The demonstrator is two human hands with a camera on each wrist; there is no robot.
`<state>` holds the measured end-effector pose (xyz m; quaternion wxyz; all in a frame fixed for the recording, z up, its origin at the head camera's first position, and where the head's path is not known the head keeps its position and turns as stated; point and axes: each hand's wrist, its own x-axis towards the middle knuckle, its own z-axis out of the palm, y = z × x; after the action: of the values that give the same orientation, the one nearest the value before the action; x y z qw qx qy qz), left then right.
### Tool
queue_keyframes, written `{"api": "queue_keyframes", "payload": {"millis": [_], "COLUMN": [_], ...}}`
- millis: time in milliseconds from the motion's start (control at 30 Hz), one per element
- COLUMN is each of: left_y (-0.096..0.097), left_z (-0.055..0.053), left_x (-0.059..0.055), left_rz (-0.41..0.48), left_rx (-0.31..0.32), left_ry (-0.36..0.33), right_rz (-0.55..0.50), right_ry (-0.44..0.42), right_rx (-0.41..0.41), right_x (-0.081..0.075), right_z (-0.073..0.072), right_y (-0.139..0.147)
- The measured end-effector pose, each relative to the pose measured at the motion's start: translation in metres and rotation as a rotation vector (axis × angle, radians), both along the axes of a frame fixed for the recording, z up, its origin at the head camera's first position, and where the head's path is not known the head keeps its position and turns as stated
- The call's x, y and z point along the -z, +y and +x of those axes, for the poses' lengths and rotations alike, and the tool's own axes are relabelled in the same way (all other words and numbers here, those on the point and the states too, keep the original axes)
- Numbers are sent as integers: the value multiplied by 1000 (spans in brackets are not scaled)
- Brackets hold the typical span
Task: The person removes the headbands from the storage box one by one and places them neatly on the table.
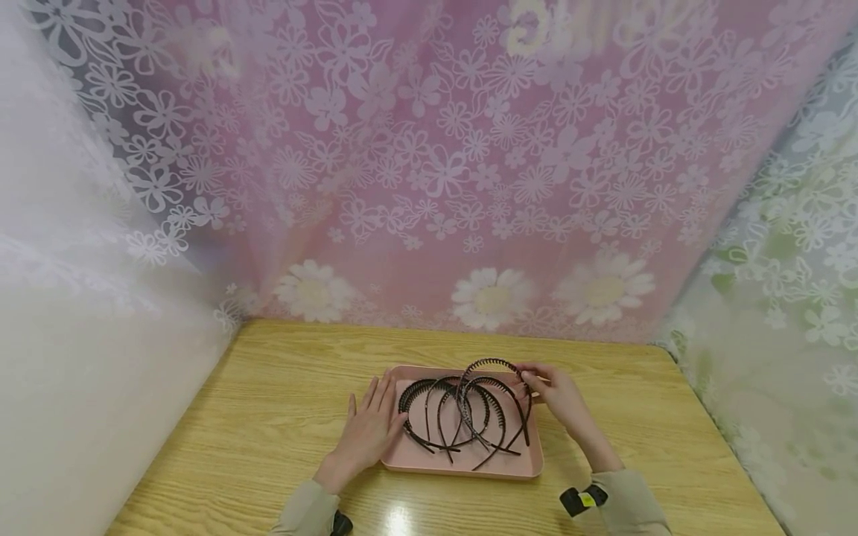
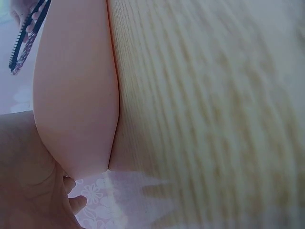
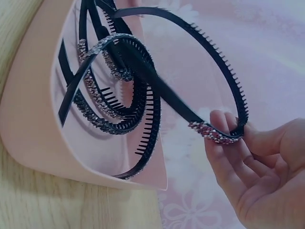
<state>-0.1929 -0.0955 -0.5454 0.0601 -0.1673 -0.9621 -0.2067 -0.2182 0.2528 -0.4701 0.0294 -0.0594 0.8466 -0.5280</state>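
A pink tray holds several black toothed headbands that overlap one another. In the right wrist view, glittery stones cover parts of these bands. My right hand pinches one headband at its stone-covered stretch, between thumb and fingers. That headband is raised at the tray's right end, its toothed curve standing above the back rim, while other bands overlap it. My left hand lies along the tray's left rim with its fingers extended, the thumb reaching over the edge close to the leftmost bands.
The tray stands on a wood-grain table. Behind it hangs a pink flowered curtain, with a pale sheet on the left and a flowered one on the right. Dark straps sit on both sleeves.
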Motion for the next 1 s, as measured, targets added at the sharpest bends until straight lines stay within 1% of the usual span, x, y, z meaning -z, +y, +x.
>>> {"api": "queue_keyframes", "payload": {"millis": [133, 433, 567, 800, 1000], "left_y": [0, 0, 1, 0, 1], "left_z": [0, 1, 2, 3, 3], "left_x": [-1, -3, -4, -5, -5], "left_rz": [-4, 5, 7, 10, 5], "left_rx": [1, 1, -1, -4, -2], "left_ry": [5, -6, -4, -9, -6], "right_rz": [-24, -93, -102, -103, -107], "right_ry": [13, 9, 15, 36, 40], "right_rx": [17, 12, 13, 42, 61], "right_x": [-4, -9, -11, -15, -15], "right_z": [-2, -2, -1, -2, -3], "right_y": [1, 7, 11, 22, 34]}}
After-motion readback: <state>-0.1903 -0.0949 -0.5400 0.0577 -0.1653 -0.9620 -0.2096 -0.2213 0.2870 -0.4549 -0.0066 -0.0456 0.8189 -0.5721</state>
